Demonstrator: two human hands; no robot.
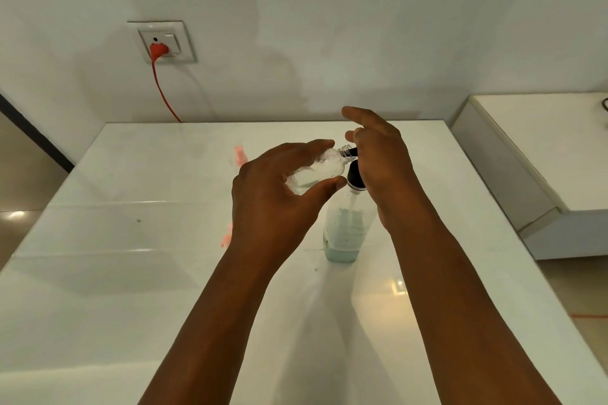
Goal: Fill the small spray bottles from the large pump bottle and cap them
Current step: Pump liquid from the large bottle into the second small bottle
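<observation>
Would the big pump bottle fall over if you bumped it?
Maybe. The big pump bottle is tall and narrow, so it could tip. It looks only partly full, so probably fairly light. The right hand on its pump likely steadies it.

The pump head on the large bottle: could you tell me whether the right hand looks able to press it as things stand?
Probably yes. The right hand already lies over the pump head, nothing between them, and the small bottle in the left hand sits beside the spout, not over the head.
</observation>
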